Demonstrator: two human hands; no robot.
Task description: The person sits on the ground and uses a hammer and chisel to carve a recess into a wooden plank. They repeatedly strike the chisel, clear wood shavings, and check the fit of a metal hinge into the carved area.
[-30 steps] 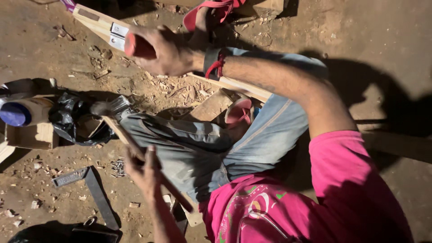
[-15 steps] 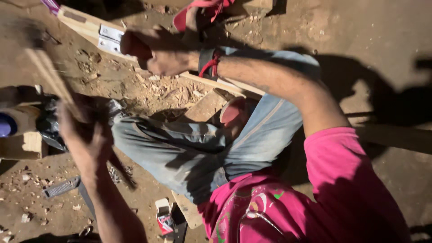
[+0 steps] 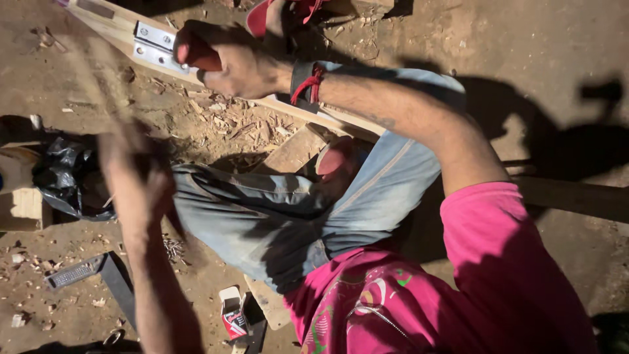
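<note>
My right hand point(image 3: 236, 62) reaches to the top of the view and is closed around a red tool handle point(image 3: 193, 56). The tool's end is set against a silver hinge point(image 3: 154, 46) on a long pale wooden strip point(image 3: 105, 23). The strip runs under my jeans-clad leg point(image 3: 262, 216). My left hand point(image 3: 134, 183) is a blur at the left, above the knee. It grips a pale wooden stick point(image 3: 92, 85) that shows only as a faint streak.
Wood shavings point(image 3: 236, 128) litter the dirt floor. A black plastic bag point(image 3: 65, 180) and a wooden block point(image 3: 23, 203) lie at the left. A metal rasp point(image 3: 72, 274), loose nails point(image 3: 173, 249) and a small red-and-white box point(image 3: 232, 314) lie lower down. A red sandal point(image 3: 268, 13) sits at the top.
My left hand rose from beside the knee to the upper left with the stick, and is now a moving blur at mid-left. My right hand stayed on the tool at the hinge.
</note>
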